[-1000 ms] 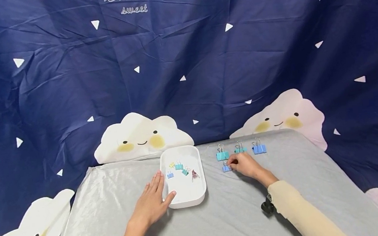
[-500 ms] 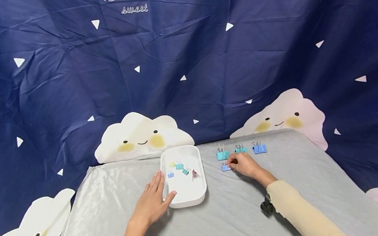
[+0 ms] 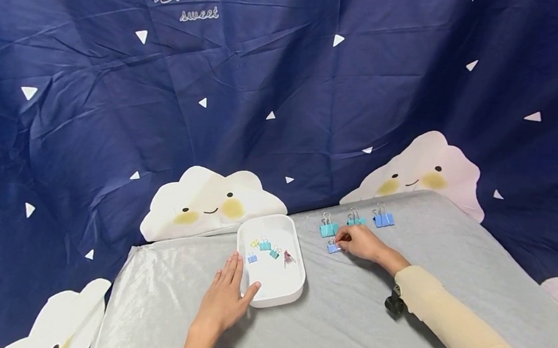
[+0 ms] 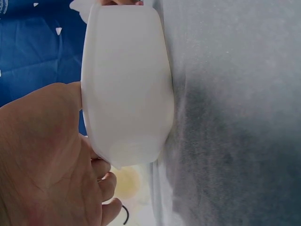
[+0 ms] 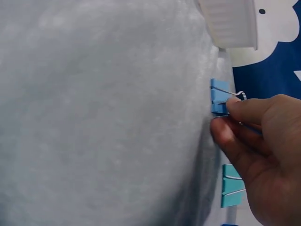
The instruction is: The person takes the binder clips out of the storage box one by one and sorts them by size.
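My right hand [image 3: 363, 243] pinches a small blue binder clip [image 5: 219, 96] between thumb and fingertips, low over the grey cloth and just in front of a row of larger clips. The clip's wire handles point toward the back. My left hand [image 3: 222, 297] lies with straight fingers along the left side of a white tray [image 3: 278, 296], the thumb over its near left corner. In the left wrist view, thumb and fingers touch the tray's rim [image 4: 88, 61]. Inside the tray lie a blue clip [image 3: 252, 258], a yellow clip [image 3: 254, 243], a dark red clip [image 3: 288, 257] and two teal ones.
Behind my right hand stand a teal binder clip [image 3: 329, 230], a second teal clip [image 3: 356, 221] partly hidden by the hand, and a larger blue clip [image 3: 383, 220]. A navy curtain [image 3: 268, 82] with clouds hangs at the back edge of the cloth-covered table [image 3: 320, 337].
Almost nothing differs. The small blue clip shifts very slightly in my right fingertips, while my left hand and the tray stay where they were.
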